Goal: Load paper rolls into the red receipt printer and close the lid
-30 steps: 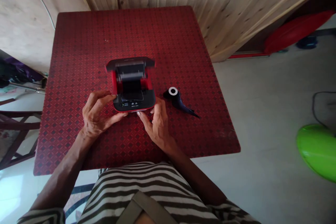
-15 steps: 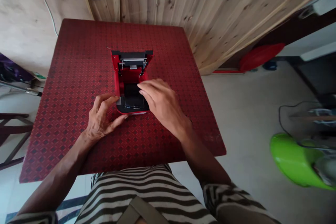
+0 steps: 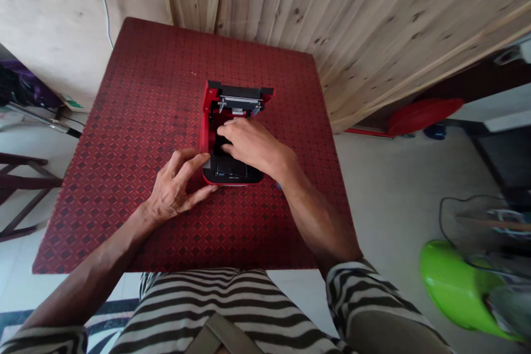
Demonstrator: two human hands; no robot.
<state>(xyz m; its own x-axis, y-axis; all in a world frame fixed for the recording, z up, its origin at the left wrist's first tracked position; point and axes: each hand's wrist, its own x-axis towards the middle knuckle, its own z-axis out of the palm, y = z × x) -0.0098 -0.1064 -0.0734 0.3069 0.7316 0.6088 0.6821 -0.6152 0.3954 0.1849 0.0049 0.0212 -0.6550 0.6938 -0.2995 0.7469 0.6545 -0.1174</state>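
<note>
A red and black label printer (image 3: 233, 178) stands on the table with its lid (image 3: 240, 93) raised, showing metal brackets and a grey bar under it. My left hand (image 3: 176, 188) grips the printer's front left corner, fingers on the top edge and thumb low at the front. Over the printer's inner compartment, my right hand (image 3: 253, 144) has its fingers curled down inside. Thumb and fingertips bend toward each other there; whatever lies between them is dark and cannot be made out. A black panel (image 3: 232, 166) lies at the front of the compartment, partly under the right hand.
The red patterned table (image 3: 136, 94) stands against a wooden plank wall (image 3: 282, 5). A dark wooden stool (image 3: 25, 181) is at the left. On the floor at the right are a bright green tub (image 3: 446, 282) and a red round object (image 3: 423, 116).
My right hand has moved deeper into the compartment, toward the lid side, from the black panel's right edge. The left hand keeps its grip on the corner. The whole view has shifted and turned slightly.
</note>
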